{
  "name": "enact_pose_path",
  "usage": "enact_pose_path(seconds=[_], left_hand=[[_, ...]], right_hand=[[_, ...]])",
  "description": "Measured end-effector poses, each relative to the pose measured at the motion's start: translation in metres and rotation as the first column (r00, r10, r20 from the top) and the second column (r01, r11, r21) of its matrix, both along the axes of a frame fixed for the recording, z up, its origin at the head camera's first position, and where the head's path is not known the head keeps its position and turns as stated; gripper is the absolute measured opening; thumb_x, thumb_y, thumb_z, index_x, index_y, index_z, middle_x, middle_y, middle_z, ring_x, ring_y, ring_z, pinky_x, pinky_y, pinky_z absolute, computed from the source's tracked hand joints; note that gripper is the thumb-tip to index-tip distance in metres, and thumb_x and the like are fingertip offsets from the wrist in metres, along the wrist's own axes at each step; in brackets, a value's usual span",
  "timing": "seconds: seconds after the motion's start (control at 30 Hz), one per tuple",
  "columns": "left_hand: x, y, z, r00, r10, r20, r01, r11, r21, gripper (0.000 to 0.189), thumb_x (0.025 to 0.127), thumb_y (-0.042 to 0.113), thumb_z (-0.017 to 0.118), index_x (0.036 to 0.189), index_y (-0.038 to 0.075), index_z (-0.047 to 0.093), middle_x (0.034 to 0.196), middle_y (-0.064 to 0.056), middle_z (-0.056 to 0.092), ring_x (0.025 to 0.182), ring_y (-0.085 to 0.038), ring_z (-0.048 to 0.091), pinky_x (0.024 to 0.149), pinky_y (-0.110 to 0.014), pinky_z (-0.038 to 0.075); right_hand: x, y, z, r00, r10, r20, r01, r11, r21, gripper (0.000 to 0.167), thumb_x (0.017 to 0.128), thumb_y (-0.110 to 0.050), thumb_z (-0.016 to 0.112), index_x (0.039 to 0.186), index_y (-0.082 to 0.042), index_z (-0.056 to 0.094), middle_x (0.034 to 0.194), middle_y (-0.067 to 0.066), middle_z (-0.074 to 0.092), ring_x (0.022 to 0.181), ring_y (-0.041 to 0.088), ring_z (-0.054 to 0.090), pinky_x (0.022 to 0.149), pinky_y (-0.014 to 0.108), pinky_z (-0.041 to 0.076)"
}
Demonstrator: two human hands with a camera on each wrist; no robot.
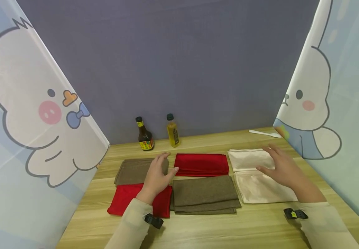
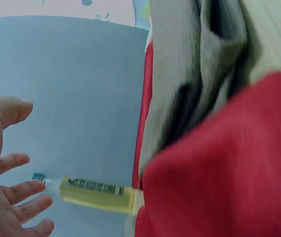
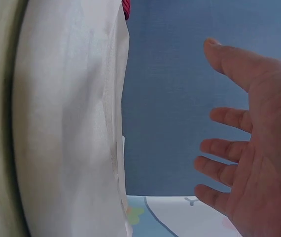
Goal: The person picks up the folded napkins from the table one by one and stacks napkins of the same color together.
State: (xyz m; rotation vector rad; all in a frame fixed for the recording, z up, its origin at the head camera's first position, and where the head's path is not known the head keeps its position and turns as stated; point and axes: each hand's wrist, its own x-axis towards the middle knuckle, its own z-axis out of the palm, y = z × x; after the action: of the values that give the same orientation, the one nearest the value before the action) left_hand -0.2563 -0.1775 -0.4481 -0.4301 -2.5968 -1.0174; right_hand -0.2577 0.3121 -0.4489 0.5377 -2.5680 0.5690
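Note:
My left hand (image 1: pixel 157 176) hovers over the left pair of folded cloths, fingers spread and nothing held. Beneath it lie a grey-brown cloth (image 1: pixel 131 173) at the back and a red cloth (image 1: pixel 125 199) in front. In the middle, a folded red cloth (image 1: pixel 201 164) lies behind a larger grey-brown cloth (image 1: pixel 204 193). My right hand (image 1: pixel 280 166) is raised above two cream cloths, a back one (image 1: pixel 245 159) and a front one (image 1: pixel 260 188). In the right wrist view its fingers (image 3: pixel 222 170) extend loosely, apart from the cream fabric (image 3: pixel 71 118).
A dark sauce bottle (image 1: pixel 145 136) and a yellow oil bottle (image 1: pixel 173 133) stand at the back of the wooden table (image 1: pixel 204 231). A white plastic spoon (image 1: pixel 265 133) lies at the back right. A grey backdrop (image 1: pixel 179 69) and printed side panels (image 1: pixel 20 103) enclose the table.

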Motion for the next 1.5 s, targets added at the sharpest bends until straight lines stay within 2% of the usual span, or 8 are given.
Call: enact_pose_path(seconds=[0.4, 0.63, 0.77, 1.0, 1.3, 1.5], left_hand=[[-0.005, 0.036, 0.004, 0.997, -0.076, 0.032, 0.076, 0.997, 0.002, 0.066, 0.098, 0.043, 0.074, 0.153, 0.017, 0.05, 0.155, -0.003, 0.048, 0.142, -0.026, 0.046, 0.113, -0.051, 0.043], [-0.004, 0.054, 0.009, 0.993, -0.112, 0.038, 0.111, 0.993, 0.034, 0.064, 0.098, 0.038, 0.075, 0.153, 0.015, 0.051, 0.152, -0.004, 0.05, 0.139, -0.027, 0.049, 0.113, -0.05, 0.043], [-0.004, 0.063, 0.009, 0.991, -0.12, 0.055, 0.119, 0.993, 0.023, 0.063, 0.098, 0.039, 0.074, 0.153, 0.018, 0.05, 0.152, -0.003, 0.05, 0.138, -0.026, 0.051, 0.113, -0.048, 0.044], [-0.008, 0.072, 0.004, 0.985, -0.171, 0.037, 0.168, 0.984, 0.06, 0.062, 0.098, 0.037, 0.074, 0.151, 0.016, 0.051, 0.148, -0.005, 0.053, 0.134, -0.035, 0.054, 0.107, -0.051, 0.048], [-0.008, 0.088, 0.0, 0.979, -0.202, 0.041, 0.201, 0.979, 0.029, 0.06, 0.099, 0.04, 0.072, 0.151, 0.018, 0.052, 0.15, 0.001, 0.051, 0.138, -0.023, 0.05, 0.109, -0.047, 0.047], [-0.009, 0.099, -0.001, 0.976, -0.208, 0.058, 0.208, 0.978, 0.001, 0.06, 0.099, 0.042, 0.072, 0.151, 0.02, 0.052, 0.149, 0.0, 0.052, 0.138, -0.023, 0.05, 0.109, -0.045, 0.047]], right_hand=[[0.01, 0.015, -0.001, 0.997, -0.033, 0.076, 0.037, 0.998, -0.051, 0.073, 0.087, -0.028, 0.086, 0.14, 0.011, 0.054, 0.144, 0.044, 0.042, 0.123, 0.066, 0.045, 0.095, 0.076, 0.039], [0.011, 0.024, -0.007, 0.996, -0.029, 0.079, 0.035, 0.997, -0.074, 0.063, 0.088, -0.022, 0.085, 0.136, 0.011, 0.058, 0.141, 0.041, 0.047, 0.121, 0.065, 0.047, 0.092, 0.074, 0.041], [0.012, 0.028, -0.009, 0.994, -0.03, 0.107, 0.04, 0.995, -0.094, 0.061, 0.091, -0.021, 0.084, 0.136, 0.01, 0.057, 0.141, 0.043, 0.046, 0.122, 0.067, 0.045, 0.091, 0.076, 0.041], [0.013, 0.033, -0.009, 0.99, -0.033, 0.135, 0.05, 0.992, -0.12, 0.06, 0.092, -0.02, 0.083, 0.137, 0.011, 0.056, 0.142, 0.045, 0.043, 0.121, 0.067, 0.045, 0.091, 0.076, 0.04], [0.014, 0.042, -0.012, 0.996, -0.039, 0.08, 0.048, 0.991, -0.122, 0.056, 0.089, -0.016, 0.083, 0.132, 0.012, 0.06, 0.13, 0.038, 0.052, 0.111, 0.058, 0.054, 0.087, 0.069, 0.044], [0.015, 0.049, -0.012, 0.988, -0.049, 0.146, 0.069, 0.989, -0.13, 0.058, 0.094, -0.021, 0.08, 0.135, 0.013, 0.058, 0.131, 0.035, 0.052, 0.109, 0.058, 0.056, 0.085, 0.07, 0.046]])
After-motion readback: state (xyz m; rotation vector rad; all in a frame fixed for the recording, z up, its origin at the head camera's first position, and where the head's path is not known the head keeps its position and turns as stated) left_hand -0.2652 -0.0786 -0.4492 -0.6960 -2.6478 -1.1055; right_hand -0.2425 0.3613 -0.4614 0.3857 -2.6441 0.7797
